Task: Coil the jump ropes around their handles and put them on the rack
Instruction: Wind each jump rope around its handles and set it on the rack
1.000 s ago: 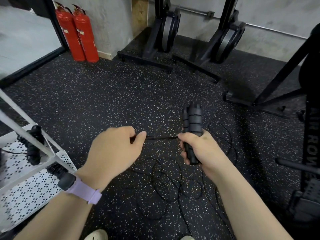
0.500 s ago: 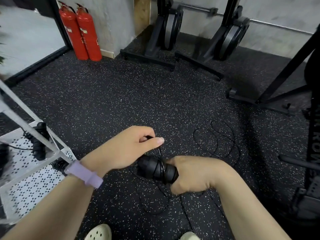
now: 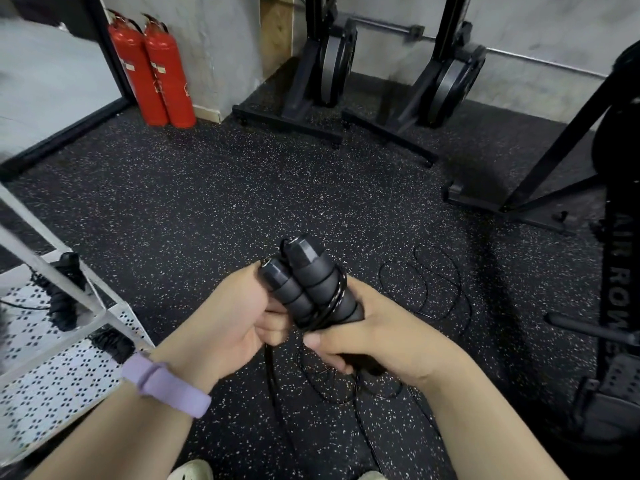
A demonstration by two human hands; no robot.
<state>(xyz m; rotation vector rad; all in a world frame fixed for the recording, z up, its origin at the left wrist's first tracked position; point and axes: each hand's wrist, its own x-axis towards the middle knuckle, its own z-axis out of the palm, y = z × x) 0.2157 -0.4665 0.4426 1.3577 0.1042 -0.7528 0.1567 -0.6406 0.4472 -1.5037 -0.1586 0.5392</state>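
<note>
Head view: the only camera, worn by the person, looked down at both hands over the speckled floor (image 3: 194,209).
Handles: two black handles (image 3: 311,289) were held side by side and tilted up and away, judged so that the cord could be wound round both as one bundle.
Right hand: the right hand (image 3: 374,337) had its grip wrapped round the lower ends of the handles, steadying them.
Left hand: the left hand (image 3: 235,320) had its grip closed against the left handle; whether it also pinched the cord could not be told.
Cord: one or two turns of the cord (image 3: 332,303) crossed the handles; the rest lay in loose loops on the floor, so the coiling looked barely begun.
Rack: one white perforated rack (image 3: 45,382) stood at the left, near enough to reach; dark bundles lay on it, their number unclear.
Extinguishers: two red extinguishers (image 3: 152,71) stood against the wall.
</note>
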